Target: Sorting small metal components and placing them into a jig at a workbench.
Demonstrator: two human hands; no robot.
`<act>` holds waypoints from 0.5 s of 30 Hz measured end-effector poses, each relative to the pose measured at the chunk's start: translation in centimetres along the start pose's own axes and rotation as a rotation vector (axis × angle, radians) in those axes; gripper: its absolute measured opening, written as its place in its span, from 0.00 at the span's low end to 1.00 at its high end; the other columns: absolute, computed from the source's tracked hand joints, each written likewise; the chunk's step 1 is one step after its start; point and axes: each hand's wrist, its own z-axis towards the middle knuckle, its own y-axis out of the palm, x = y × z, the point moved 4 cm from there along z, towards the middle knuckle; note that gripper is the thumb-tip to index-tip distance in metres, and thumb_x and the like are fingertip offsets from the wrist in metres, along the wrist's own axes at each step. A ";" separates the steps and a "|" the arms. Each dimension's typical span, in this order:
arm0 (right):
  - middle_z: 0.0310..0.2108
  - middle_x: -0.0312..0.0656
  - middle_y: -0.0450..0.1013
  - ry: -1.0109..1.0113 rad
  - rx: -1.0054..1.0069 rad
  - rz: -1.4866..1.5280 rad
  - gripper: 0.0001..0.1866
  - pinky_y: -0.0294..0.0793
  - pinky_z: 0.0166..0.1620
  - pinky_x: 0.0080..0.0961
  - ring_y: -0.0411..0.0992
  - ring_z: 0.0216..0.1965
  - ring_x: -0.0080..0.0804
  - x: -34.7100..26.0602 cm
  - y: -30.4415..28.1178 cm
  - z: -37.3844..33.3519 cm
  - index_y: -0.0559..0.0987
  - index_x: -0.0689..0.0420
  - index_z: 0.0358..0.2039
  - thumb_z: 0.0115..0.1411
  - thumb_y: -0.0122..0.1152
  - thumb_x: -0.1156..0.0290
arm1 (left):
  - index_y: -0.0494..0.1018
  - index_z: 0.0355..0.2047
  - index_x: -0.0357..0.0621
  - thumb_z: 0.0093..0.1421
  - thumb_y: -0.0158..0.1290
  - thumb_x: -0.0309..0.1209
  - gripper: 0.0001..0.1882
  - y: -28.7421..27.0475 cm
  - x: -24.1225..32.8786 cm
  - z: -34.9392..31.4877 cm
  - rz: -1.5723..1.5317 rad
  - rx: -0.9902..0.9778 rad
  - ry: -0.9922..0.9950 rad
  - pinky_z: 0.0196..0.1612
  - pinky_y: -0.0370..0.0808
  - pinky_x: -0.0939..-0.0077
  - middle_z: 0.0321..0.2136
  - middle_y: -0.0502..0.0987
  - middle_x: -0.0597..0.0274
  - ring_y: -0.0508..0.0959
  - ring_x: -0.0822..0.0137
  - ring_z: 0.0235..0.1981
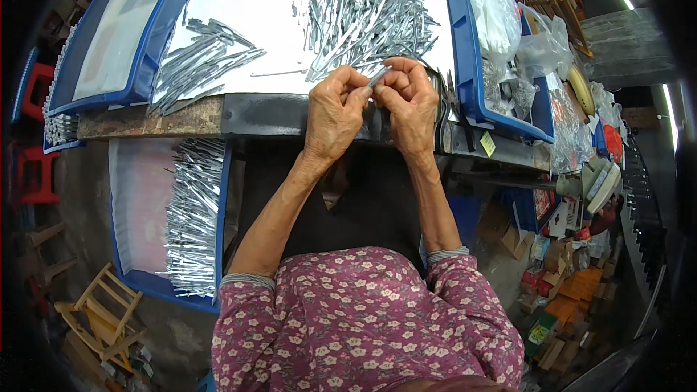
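Note:
Over the front edge of the white-topped table, my left hand [337, 110] and my right hand [409, 105] meet fingertip to fingertip. Between them they pinch one slim grey metal piece [379, 75], tilted up to the right; its exact kind is too small to tell. Just beyond my fingers spreads a large heap of similar thin metal pieces [370, 18]. A smaller pile of them [200, 65] lies to the left, partly at the table edge. One thin rod [279, 72] rests alone between the two piles.
A blue tray [149, 43] stands at the left of the table; another blue bin [465, 51] with plastic bags is at the right. Below left, a blue crate [220, 232] holds many metal pieces. A wooden stool [109, 312] and cardboard boxes [514, 239] sit on the floor.

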 end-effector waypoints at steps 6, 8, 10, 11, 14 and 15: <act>0.24 0.36 0.70 0.041 -0.051 0.041 0.16 0.69 0.29 0.12 0.68 0.25 0.18 0.1 -0.4 0.0 0.67 0.66 0.39 0.46 0.52 0.85 | 0.66 0.24 0.34 0.50 0.47 0.19 0.01 -0.4 1.0 -0.1 0.217 -0.078 0.097 0.21 0.66 0.73 0.16 0.70 0.55 0.70 0.68 0.16; 0.24 0.36 0.70 0.057 -0.079 0.085 0.17 0.68 0.28 0.12 0.68 0.25 0.17 0.2 -0.3 -0.1 0.67 0.67 0.39 0.46 0.52 0.86 | 0.66 0.24 0.34 0.50 0.47 0.20 0.01 -0.4 1.3 -0.2 0.217 -0.089 0.092 0.22 0.66 0.71 0.16 0.70 0.53 0.71 0.65 0.16; 0.24 0.37 0.70 0.072 -0.071 0.110 0.17 0.66 0.28 0.12 0.67 0.24 0.18 0.1 -0.2 -0.2 0.67 0.68 0.40 0.46 0.52 0.86 | 0.66 0.24 0.34 0.50 0.46 0.19 0.01 -0.4 1.7 -0.4 0.269 -0.089 0.118 0.22 0.67 0.69 0.16 0.71 0.51 0.73 0.59 0.17; 0.24 0.37 0.70 0.086 -0.061 0.134 0.17 0.64 0.27 0.12 0.65 0.22 0.18 0.1 -0.1 -0.2 0.67 0.68 0.40 0.46 0.52 0.87 | 0.66 0.24 0.34 0.50 0.46 0.19 0.01 -0.5 1.8 -0.4 0.269 -0.087 0.118 0.22 0.67 0.69 0.16 0.71 0.51 0.73 0.59 0.17; 0.24 0.38 0.70 0.088 -0.091 0.160 0.17 0.64 0.27 0.13 0.66 0.22 0.18 0.2 0.0 -0.3 0.67 0.68 0.40 0.47 0.52 0.87 | 0.66 0.24 0.34 0.50 0.46 0.19 0.00 -0.5 2.0 -0.6 0.328 -0.086 0.167 0.23 0.68 0.66 0.17 0.71 0.48 0.75 0.51 0.20; 0.24 0.38 0.70 0.088 -0.092 0.159 0.17 0.64 0.27 0.13 0.66 0.22 0.18 0.1 0.0 -0.3 0.67 0.68 0.40 0.47 0.52 0.87 | 0.67 0.24 0.34 0.51 0.47 0.19 0.01 -0.5 2.1 -0.7 0.363 -0.069 0.212 0.21 0.66 0.72 0.16 0.70 0.54 0.71 0.64 0.19</act>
